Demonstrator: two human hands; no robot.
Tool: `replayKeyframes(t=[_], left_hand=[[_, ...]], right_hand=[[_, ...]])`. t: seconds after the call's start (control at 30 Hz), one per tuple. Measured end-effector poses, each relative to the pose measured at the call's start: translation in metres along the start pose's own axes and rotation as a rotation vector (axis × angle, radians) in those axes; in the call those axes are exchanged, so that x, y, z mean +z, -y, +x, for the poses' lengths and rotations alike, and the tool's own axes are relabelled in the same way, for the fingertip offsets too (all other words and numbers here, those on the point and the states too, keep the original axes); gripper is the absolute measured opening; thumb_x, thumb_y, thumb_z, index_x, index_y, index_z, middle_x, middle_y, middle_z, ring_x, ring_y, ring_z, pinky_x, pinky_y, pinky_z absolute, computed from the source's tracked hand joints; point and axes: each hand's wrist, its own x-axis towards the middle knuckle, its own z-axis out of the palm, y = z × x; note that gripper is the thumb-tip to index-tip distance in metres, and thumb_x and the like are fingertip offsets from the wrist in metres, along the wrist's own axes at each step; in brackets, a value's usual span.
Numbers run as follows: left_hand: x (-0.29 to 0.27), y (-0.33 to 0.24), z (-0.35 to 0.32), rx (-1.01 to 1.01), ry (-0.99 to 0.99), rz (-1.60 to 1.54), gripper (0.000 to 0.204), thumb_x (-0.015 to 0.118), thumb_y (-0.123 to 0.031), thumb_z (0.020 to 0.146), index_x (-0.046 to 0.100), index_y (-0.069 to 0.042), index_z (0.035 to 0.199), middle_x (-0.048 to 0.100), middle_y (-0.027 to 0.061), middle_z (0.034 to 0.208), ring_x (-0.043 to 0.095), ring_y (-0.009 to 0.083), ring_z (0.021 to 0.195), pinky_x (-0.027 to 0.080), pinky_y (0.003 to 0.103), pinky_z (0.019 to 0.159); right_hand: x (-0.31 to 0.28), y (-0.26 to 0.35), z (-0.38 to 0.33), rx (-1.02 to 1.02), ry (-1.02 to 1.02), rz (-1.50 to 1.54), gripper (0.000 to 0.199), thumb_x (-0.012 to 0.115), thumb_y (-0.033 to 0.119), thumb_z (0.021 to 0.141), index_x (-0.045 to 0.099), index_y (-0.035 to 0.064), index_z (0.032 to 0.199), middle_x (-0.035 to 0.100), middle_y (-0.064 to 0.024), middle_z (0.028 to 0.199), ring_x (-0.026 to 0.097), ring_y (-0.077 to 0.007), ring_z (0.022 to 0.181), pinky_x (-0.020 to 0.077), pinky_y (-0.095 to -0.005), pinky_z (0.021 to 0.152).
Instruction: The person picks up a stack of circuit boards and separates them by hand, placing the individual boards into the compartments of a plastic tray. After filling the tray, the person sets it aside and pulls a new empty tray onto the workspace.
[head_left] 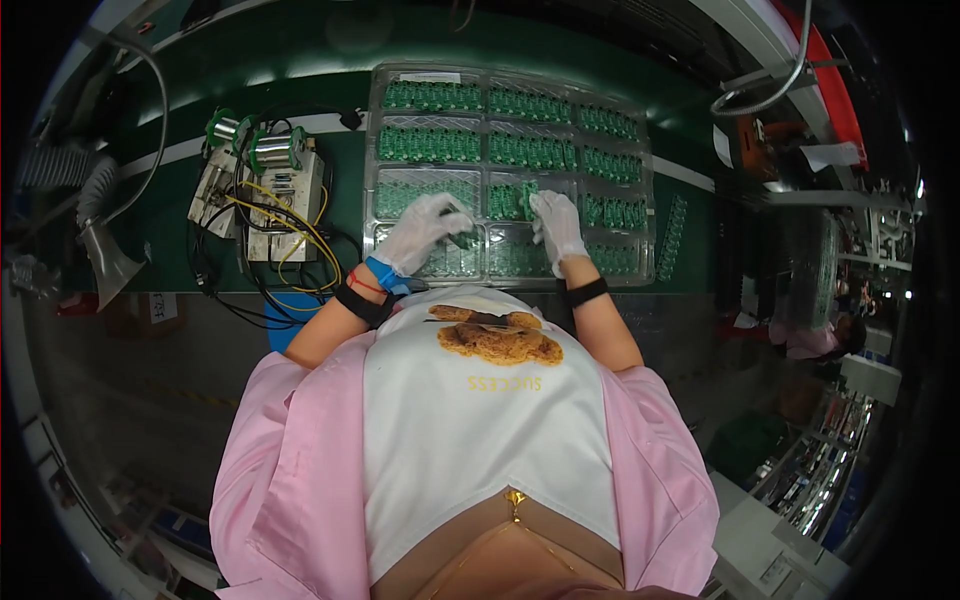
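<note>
Right fingers (540, 205) pinched narrow on one small green circuit board (529, 198), held upright just over a middle pocket of the clear plastic tray (510, 75), third row from its far edge. Upright hold likely suits slotting the board on edge beside its neighbours. Right hand (558, 228) in white glove, dark band at the wrist.

Left fingers (455, 215) loosely curled, resting on the tray's near-left pockets, tips touching a small dark piece (464, 240); cannot tell whether it is gripped. Left hand (424, 232) gloved likewise, blue strap (385, 274) and dark band on the wrist. Gloves and strap probably there to protect the boards from touch and static.

Tray pockets: far rows packed with green boards (432, 96) standing on edge in tight ranks, presumably to save room and keep faces apart. Nearest row of the tray mostly bare at left and middle.

Right of the tray, touching its edge: short strip of green boards (671, 238) lying on the green bench (300, 50).

Left of the tray, well apart: two solder spools (255, 140) atop a pale box (285, 200) with yellow and black wires (290, 240). Further left, a grey hose with funnel mouth (105, 255).
</note>
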Motion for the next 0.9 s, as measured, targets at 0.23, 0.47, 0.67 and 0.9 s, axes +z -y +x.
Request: replayKeyframes(t=[0.23, 0.47, 0.67, 0.9], left_hand=[[0.019, 0.026, -0.005, -0.545, -0.174, -0.621, 0.035, 0.061, -0.003, 0.075, 0.059, -0.002, 0.109, 0.059, 0.0085, 0.113, 0.055, 0.0183, 0.100, 0.042, 0.028, 0.088], [0.027, 0.002, 0.003, -0.644, -0.226, -0.700, 0.038, 0.066, -0.005, 0.077, 0.054, -0.002, 0.113, 0.055, 0.0086, 0.113, 0.049, 0.0169, 0.106, 0.040, 0.031, 0.092], [0.019, -0.031, 0.019, -0.437, -0.315, -0.539, 0.025, 0.060, -0.012, 0.086, 0.053, -0.001, 0.107, 0.056, 0.0071, 0.107, 0.052, 0.0163, 0.097, 0.041, 0.028, 0.086], [0.010, -0.043, 0.014, -0.667, 0.107, -0.614, 0.027, 0.054, -0.023, 0.093, 0.055, 0.003, 0.101, 0.055, 0.0124, 0.106, 0.059, 0.0168, 0.072, 0.047, 0.029, 0.059]], right_hand=[[0.016, -0.015, 0.015, -0.286, -0.256, -0.574, 0.036, 0.053, 0.008, 0.083, 0.052, -0.0018, 0.118, 0.056, -0.0263, 0.116, 0.052, -0.0394, 0.111, 0.0434, -0.0404, 0.093], [0.019, 0.007, -0.027, -0.391, -0.492, -0.602, 0.026, 0.060, 0.017, 0.084, 0.057, -0.0002, 0.104, 0.060, -0.0231, 0.098, 0.059, -0.0350, 0.096, 0.0472, -0.0389, 0.084], [0.041, 0.041, -0.067, -0.321, 0.194, -0.003, 0.026, 0.063, 0.028, 0.084, 0.062, 0.0027, 0.077, 0.062, -0.0159, 0.075, 0.061, -0.0312, 0.075, 0.0478, -0.0365, 0.067], [0.035, 0.014, -0.053, -0.954, 0.030, -0.394, 0.024, 0.062, 0.026, 0.085, 0.058, 0.0024, 0.082, 0.057, -0.0100, 0.072, 0.056, -0.0201, 0.063, 0.0443, -0.0348, 0.055]])
